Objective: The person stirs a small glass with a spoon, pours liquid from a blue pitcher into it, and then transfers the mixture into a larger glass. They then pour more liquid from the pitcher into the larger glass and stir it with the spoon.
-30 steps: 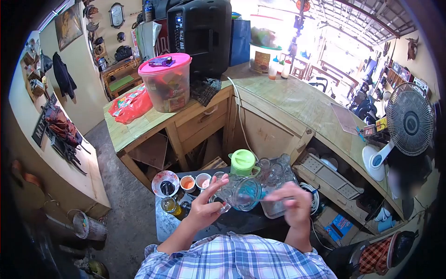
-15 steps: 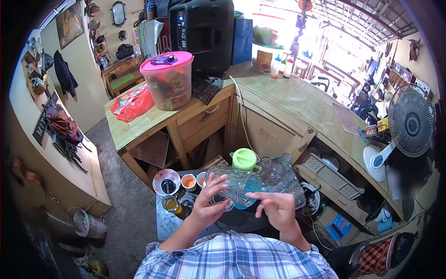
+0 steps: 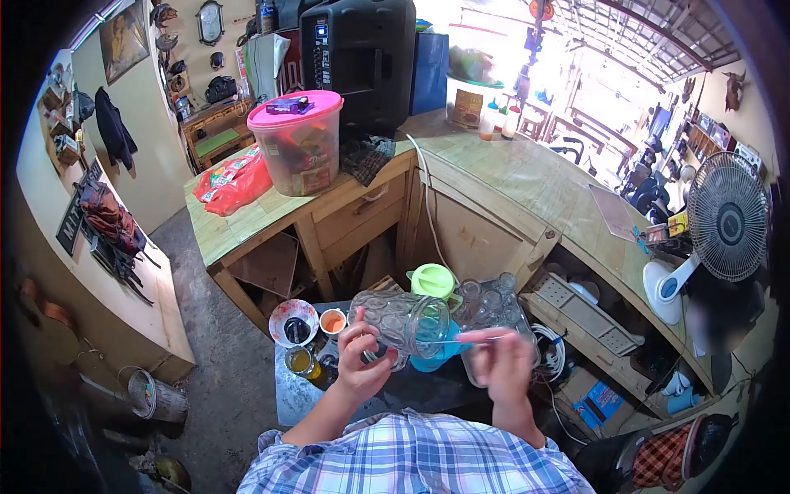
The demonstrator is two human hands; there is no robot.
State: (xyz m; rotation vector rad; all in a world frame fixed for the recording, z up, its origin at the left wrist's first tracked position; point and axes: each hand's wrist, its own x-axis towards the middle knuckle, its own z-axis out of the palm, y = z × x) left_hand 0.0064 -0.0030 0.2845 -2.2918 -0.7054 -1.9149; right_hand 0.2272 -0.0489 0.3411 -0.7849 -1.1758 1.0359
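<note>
A large clear glass jug (image 3: 388, 319) lies tilted on its side in the air, its mouth toward the right. My left hand (image 3: 362, 366) is closed around its underside, fingers along the glass. At the mouth is my right hand (image 3: 502, 366), blurred by motion, with its fingers pinched on a thin, straight, stick-like utensil (image 3: 473, 340) that reaches toward the opening. Below the jug's mouth shows a blue container (image 3: 434, 361). Behind it stands a pitcher with a light green lid (image 3: 433, 281).
Several clear glasses (image 3: 492, 300) crowd a tray to the right. On the left of the low table are a patterned bowl (image 3: 283, 311), a cup with orange inside (image 3: 332, 321) and a glass of yellow liquid (image 3: 301, 361). Wooden counters (image 3: 494, 177) surround the table; a fan (image 3: 728, 214) stands right.
The jug has shifted slightly left and its mouth shows more clearly. My right hand has turned from a pointing pose to a pinch, with the thin utensil now visible.
</note>
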